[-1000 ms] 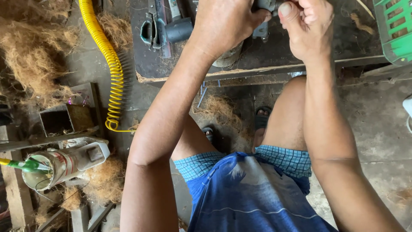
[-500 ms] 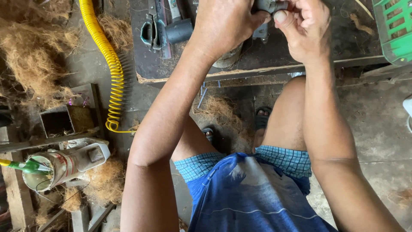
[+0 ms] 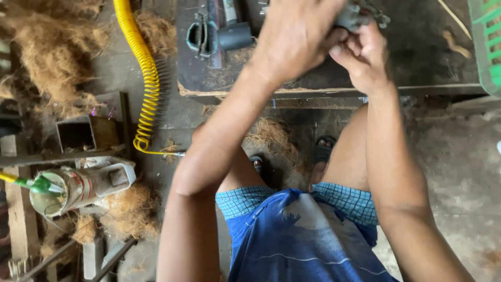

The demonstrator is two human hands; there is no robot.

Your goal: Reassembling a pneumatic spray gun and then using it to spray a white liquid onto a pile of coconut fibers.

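- Nearest to me I see the blue shirt (image 3: 308, 240) and the checked blue shorts (image 3: 344, 201), with both bare forearms running up from them toward the bench.
- Below the knees, on the grey floor (image 3: 454, 156), I make out sandalled feet (image 3: 323, 149) beside a clump of brown fibre (image 3: 271, 138).
- Off to my left, a tipped metal can (image 3: 78, 190) lies among scrap wood, more fibre around it, and a yellow coiled hose (image 3: 143, 78) runs up past it.
- My left hand (image 3: 297, 36) is curled closed over a small grey metal part (image 3: 352, 18) at the dark workbench (image 3: 417, 57); only the part's right end shows past the knuckles.
- My right hand (image 3: 365, 55) is closed too, fingers bunched against the same part from below and touching the left hand.
- The part sits above the bench top, near its far side, held between both hands.
- Left of the hands on the bench I see a dark metal clamp-like tool (image 3: 201, 36) and a grey cylinder (image 3: 235, 35) just beside it.
- At the far right edge a green slotted crate (image 3: 488, 42) meets the bench.
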